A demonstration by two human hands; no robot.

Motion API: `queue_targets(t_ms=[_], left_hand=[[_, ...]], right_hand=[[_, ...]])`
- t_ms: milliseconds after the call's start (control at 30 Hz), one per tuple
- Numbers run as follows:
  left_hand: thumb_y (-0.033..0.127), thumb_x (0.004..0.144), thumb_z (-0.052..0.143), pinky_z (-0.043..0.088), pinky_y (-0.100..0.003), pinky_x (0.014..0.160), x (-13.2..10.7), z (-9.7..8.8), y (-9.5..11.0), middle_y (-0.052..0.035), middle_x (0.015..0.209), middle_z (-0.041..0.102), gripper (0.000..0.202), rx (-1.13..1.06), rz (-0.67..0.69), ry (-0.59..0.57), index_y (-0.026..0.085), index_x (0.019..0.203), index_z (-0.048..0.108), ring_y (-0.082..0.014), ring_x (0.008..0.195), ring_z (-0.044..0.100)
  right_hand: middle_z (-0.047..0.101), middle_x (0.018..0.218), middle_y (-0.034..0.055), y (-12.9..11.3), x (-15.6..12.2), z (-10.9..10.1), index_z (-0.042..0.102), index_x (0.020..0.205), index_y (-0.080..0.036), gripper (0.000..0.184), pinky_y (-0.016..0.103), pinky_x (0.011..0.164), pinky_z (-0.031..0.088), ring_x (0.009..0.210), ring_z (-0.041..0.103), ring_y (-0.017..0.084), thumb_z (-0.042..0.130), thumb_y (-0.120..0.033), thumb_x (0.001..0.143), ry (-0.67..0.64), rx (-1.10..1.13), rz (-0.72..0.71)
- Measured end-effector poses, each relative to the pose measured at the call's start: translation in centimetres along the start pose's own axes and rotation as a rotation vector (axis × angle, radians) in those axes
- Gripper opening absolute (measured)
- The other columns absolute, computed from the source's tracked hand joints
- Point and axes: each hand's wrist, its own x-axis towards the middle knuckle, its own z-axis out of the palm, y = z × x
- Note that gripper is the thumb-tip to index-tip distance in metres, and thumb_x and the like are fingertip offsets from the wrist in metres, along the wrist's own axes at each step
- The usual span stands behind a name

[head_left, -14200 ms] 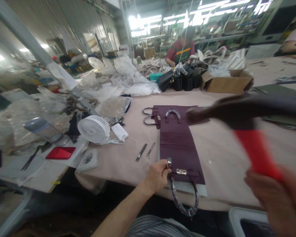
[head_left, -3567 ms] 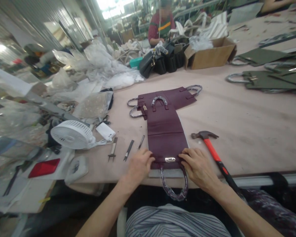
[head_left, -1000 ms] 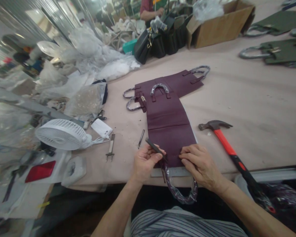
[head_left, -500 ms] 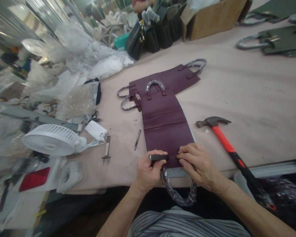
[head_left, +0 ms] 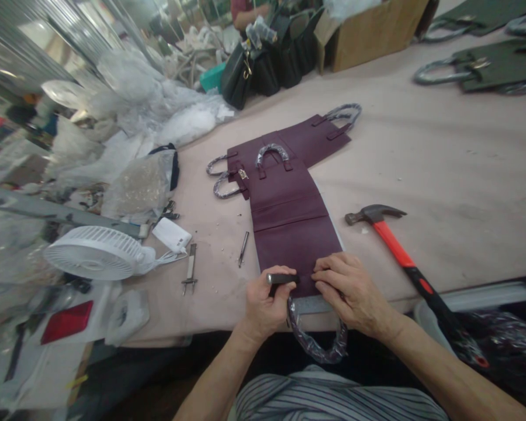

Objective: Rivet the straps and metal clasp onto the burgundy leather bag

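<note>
A flat plum-coloured leather bag panel lies on the table, its wrapped handle hanging over the near edge. My left hand is closed around a short dark metal tool held against the panel's near end. My right hand presses its curled fingers down on the same end, right beside the tool. More plum panels with wrapped handles lie under the far end.
A red-handled hammer lies right of the panel. Small metal tools, a white power bank and a white fan sit to the left. Black bags, a cardboard box, green panels and another person are farther off.
My left hand turned the dark tool from slanting to level and set it on the panel's near end. My right hand stayed there. The view shifted slightly.
</note>
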Motion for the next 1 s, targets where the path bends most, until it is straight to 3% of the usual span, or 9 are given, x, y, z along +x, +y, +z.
queue_targets(t_ms=[233, 400, 667, 833, 1000], left_hand=[[0.010, 0.090, 0.058, 0.060, -0.027, 0.086, 0.0, 0.3, 0.0, -0.0076, 0.096, 0.074, 0.013, 0.089, 0.081, 0.008, 0.016, 0.101, 0.062, -0.0161, 0.091, 0.073], [0.012, 0.090, 0.058, 0.061, -0.029, 0.084, 0.0, 0.3, 0.2, -0.0075, 0.094, 0.074, 0.012, 0.133, 0.046, 0.000, 0.017, 0.100, 0.062, -0.0175, 0.090, 0.073], [0.013, 0.090, 0.057, 0.060, -0.028, 0.083, 0.0, 0.6, 0.2, -0.0070, 0.093, 0.074, 0.012, 0.170, 0.022, -0.003, 0.016, 0.099, 0.065, -0.0174, 0.089, 0.072], [0.014, 0.090, 0.058, 0.060, -0.027, 0.081, 0.1, 0.7, 0.2, -0.0065, 0.092, 0.074, 0.010, 0.167, 0.007, 0.010, 0.017, 0.097, 0.065, -0.0167, 0.086, 0.072], [0.013, 0.091, 0.056, 0.060, -0.029, 0.082, -0.2, 1.1, 0.3, -0.0080, 0.092, 0.073, 0.012, 0.199, 0.063, 0.018, 0.016, 0.099, 0.064, -0.0177, 0.088, 0.072]], right_hand=[[0.067, 0.102, 0.0062, -0.2, 0.1, -0.3, 0.065, 0.102, -0.019, 0.013, 0.039, 0.086, 0.046, 0.099, 0.058, 0.020, 0.053, -0.018, 0.098, 0.064, 0.060, 0.014], [0.067, 0.102, 0.0070, -0.8, 0.0, -2.4, 0.068, 0.101, -0.019, 0.012, 0.038, 0.084, 0.050, 0.096, 0.061, 0.020, 0.056, -0.018, 0.096, 0.189, -0.026, 0.070], [0.067, 0.099, 0.0085, 1.5, -4.5, -5.7, 0.065, 0.097, -0.021, 0.008, 0.044, 0.083, 0.049, 0.095, 0.061, 0.026, 0.057, -0.023, 0.096, 0.283, -0.304, 0.198], [0.068, 0.097, 0.0106, 2.0, -6.8, -5.5, 0.063, 0.097, -0.022, 0.006, 0.046, 0.082, 0.048, 0.092, 0.062, 0.028, 0.057, -0.020, 0.096, 0.255, -0.393, 0.196], [0.066, 0.099, 0.0096, 2.1, -7.3, -4.8, 0.063, 0.097, -0.018, 0.008, 0.045, 0.081, 0.050, 0.091, 0.060, 0.027, 0.056, -0.022, 0.096, 0.269, -0.492, 0.141]])
